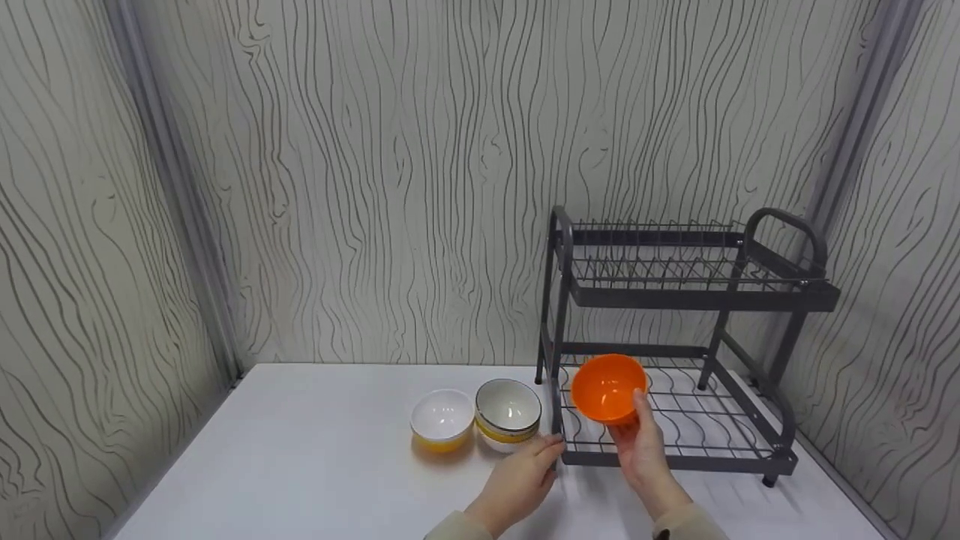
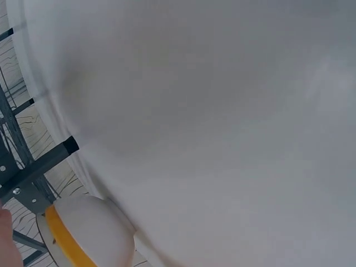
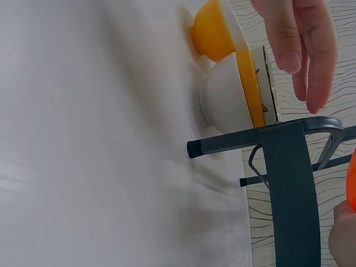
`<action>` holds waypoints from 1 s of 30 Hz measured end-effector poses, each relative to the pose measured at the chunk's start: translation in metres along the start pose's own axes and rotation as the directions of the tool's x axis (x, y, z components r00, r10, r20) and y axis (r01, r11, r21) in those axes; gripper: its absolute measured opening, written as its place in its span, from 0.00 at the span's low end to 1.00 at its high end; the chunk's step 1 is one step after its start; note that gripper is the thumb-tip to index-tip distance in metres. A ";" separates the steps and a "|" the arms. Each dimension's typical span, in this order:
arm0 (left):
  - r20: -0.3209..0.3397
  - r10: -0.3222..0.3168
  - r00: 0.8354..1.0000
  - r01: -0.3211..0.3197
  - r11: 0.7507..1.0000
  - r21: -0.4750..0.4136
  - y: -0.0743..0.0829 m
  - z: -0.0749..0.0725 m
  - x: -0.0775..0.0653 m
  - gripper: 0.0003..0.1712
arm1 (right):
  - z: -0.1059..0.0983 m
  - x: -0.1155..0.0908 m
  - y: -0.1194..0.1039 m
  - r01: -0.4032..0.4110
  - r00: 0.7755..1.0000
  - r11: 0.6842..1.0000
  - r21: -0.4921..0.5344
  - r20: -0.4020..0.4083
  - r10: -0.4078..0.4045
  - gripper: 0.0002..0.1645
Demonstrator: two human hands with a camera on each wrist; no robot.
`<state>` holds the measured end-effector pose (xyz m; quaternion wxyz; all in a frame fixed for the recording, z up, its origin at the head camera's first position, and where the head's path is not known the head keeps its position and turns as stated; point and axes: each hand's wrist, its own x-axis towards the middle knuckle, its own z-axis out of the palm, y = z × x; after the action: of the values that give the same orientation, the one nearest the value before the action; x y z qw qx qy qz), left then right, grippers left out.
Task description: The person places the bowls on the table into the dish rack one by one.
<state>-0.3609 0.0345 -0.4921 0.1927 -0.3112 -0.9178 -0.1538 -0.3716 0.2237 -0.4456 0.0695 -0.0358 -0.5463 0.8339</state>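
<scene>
In the head view my right hand (image 1: 641, 454) grips an orange bowl (image 1: 609, 390), its thumb at the rim and fingers below. The bowl's inside faces me, in front of the dish rack's (image 1: 679, 461) lower tier. My left hand (image 1: 517, 480), fingers extended, is right at the rack's front left corner. Just behind that hand are stacked bowls (image 1: 508, 409), a dark-rimmed white one on top of a yellow-banded one. Beside them on the left sits a yellow bowl with a white inside (image 1: 442, 416). Only an edge of the orange bowl (image 3: 351, 183) enters the right wrist view.
The dark metal rack has two tiers; an upper tray (image 1: 705, 298) with upright wire dividers overhangs the wavy wire shelf (image 1: 675, 412). It stands on a white table (image 1: 315, 450), near the back. Wood-patterned walls (image 1: 420, 180) enclose the back and both sides.
</scene>
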 end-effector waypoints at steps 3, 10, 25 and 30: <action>0.041 0.013 0.999 -0.014 1.000 0.001 0.003 0.003 -0.002 0.27 | -0.002 0.002 0.003 -0.004 1.000 0.999 -0.049 -0.013 0.003 0.46; 0.128 -0.007 0.992 0.007 1.000 0.004 0.009 0.008 -0.001 0.32 | -0.007 0.010 0.006 -0.030 0.998 0.984 -0.173 -0.067 0.018 0.50; 0.114 -0.075 0.991 0.075 0.997 0.003 0.018 0.008 0.007 0.26 | -0.009 0.014 0.009 0.017 0.992 0.868 -0.496 -0.101 -0.077 0.53; 0.082 -0.069 0.994 0.067 0.997 0.024 0.017 0.009 0.007 0.24 | -0.007 0.015 0.009 -0.007 0.986 0.804 -0.595 -0.136 -0.093 0.54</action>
<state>-0.3577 0.0548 -0.4936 0.1524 -0.2839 -0.9366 -0.1377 -0.3865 0.2291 -0.4566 0.1169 -0.1094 -0.7728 0.6141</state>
